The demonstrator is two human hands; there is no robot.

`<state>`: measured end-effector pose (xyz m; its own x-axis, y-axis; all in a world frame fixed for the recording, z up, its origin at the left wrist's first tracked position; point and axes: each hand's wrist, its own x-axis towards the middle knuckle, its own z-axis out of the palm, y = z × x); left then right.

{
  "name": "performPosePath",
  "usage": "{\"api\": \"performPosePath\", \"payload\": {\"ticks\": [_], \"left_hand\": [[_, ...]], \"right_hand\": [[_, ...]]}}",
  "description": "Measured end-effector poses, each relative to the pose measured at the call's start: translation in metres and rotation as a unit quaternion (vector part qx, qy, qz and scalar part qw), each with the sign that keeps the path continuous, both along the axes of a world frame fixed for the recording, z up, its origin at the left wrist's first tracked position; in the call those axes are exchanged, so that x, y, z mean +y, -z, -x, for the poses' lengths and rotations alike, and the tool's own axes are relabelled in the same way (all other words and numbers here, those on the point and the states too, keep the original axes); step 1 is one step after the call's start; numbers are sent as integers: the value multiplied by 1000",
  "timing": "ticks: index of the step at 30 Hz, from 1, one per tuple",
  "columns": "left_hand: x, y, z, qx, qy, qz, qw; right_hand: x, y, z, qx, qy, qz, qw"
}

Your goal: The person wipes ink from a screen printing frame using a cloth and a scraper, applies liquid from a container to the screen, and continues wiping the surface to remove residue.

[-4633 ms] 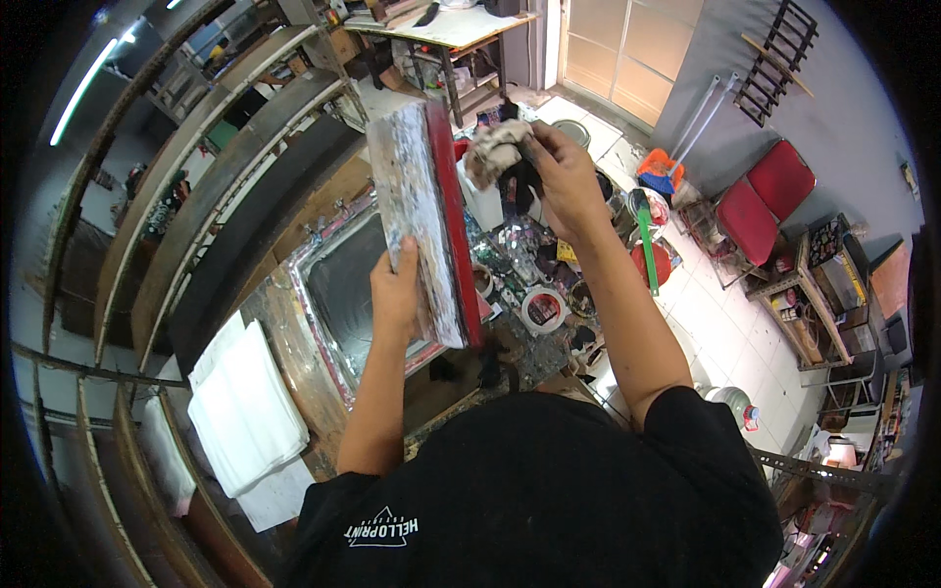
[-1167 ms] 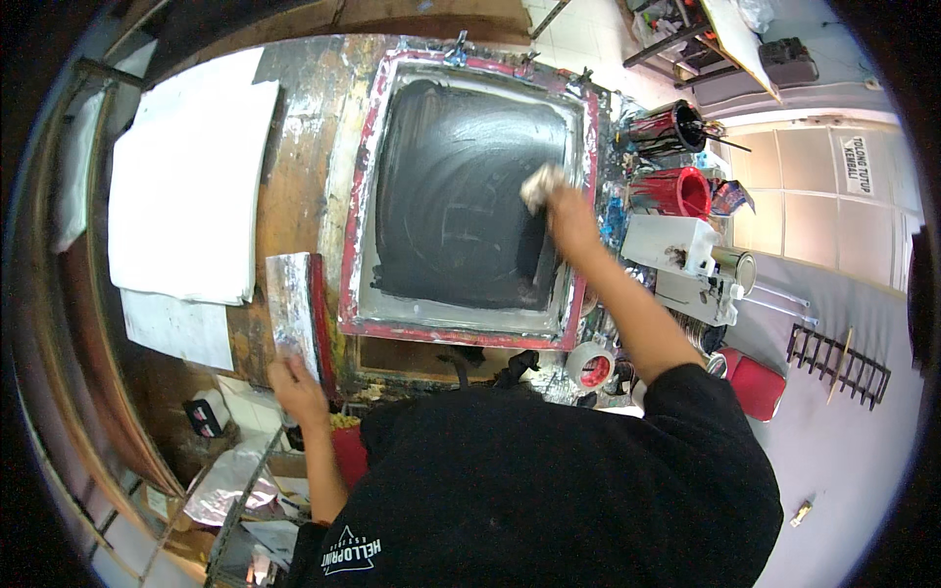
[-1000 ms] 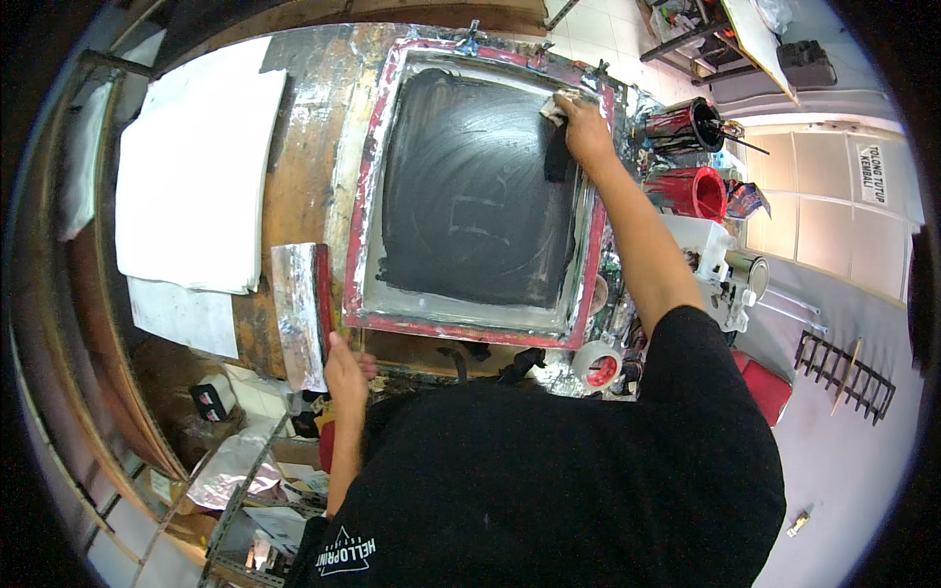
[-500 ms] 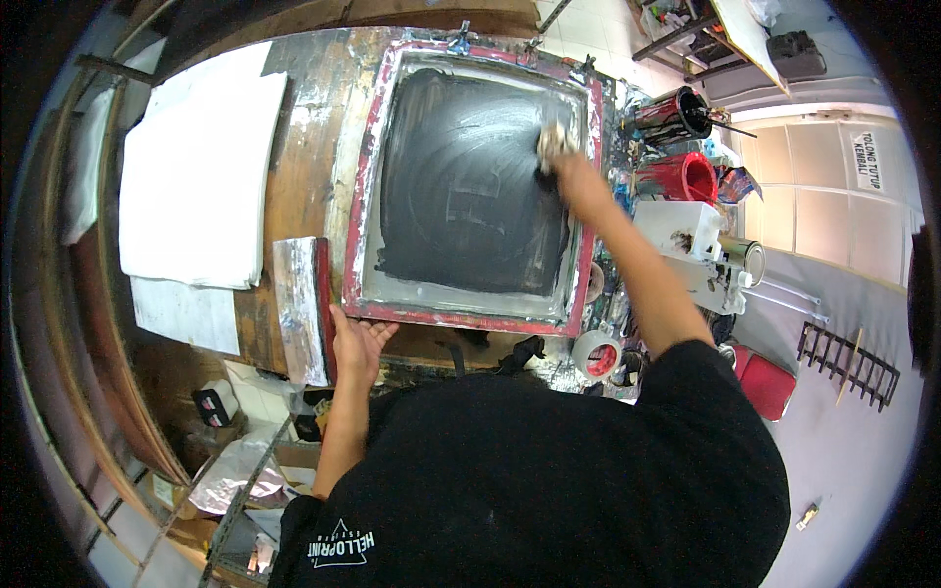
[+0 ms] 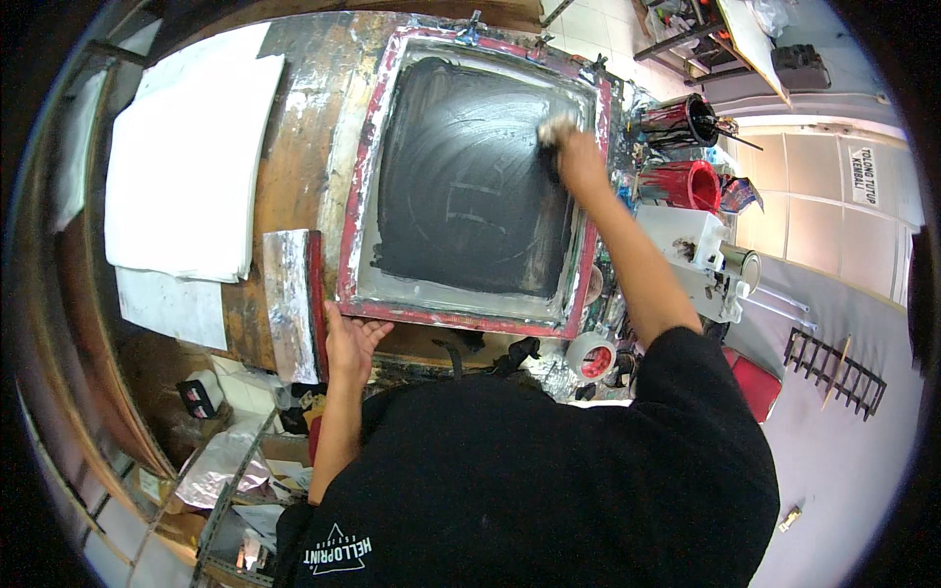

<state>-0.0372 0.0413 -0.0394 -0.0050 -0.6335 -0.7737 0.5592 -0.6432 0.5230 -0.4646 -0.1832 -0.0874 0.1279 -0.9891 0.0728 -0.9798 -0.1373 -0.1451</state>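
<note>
A screen-printing frame (image 5: 461,321) with red, white-smeared edges lies on the worktable; wet swirls mark its dark grey mesh (image 5: 461,186), where a faint lighter letter-like shape shows. On the mesh's right side, my right hand (image 5: 580,162) is closed round a wadded rag (image 5: 555,132), pale on top and blackened below. My left hand (image 5: 353,343) rests at the frame's near left corner, palm up, fingers stretched along the near edge and thumb against the corner. Just left of it stands a paint-stained board (image 5: 291,304) with a dark red edge.
White sheets (image 5: 191,167) are stacked on the wooden table (image 5: 304,118) to the left. Clamps (image 5: 472,29) sit at the frame's far edge. Right of it stand a black-stained bucket (image 5: 676,122), a red bucket (image 5: 686,184), a white jug (image 5: 686,235) and a tape roll (image 5: 592,357).
My right hand and the rag have shifted slightly on the mesh's right side. My left hand keeps its place at the corner. The whole view has tilted a little.
</note>
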Motion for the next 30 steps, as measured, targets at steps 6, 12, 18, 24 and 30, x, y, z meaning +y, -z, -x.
{"api": "performPosePath", "payload": {"ticks": [6, 12, 18, 24, 30], "left_hand": [[-4, -5, 5, -21, -25, -13, 999], [0, 1, 6, -5, -31, -6, 999], [-6, -5, 4, -1, -3, -15, 1000], [-1, -1, 3, -9, -26, -9, 1000], [-1, -1, 2, 5, -28, -8, 1000]], "right_hand": [[-28, -7, 11, -67, -42, -40, 996], [183, -62, -64, -91, -290, -216, 928], [-39, -5, 1, -170, -32, 49, 984], [44, -44, -73, -244, -81, -201, 945], [96, -57, -87, -270, -236, -250, 899]]}}
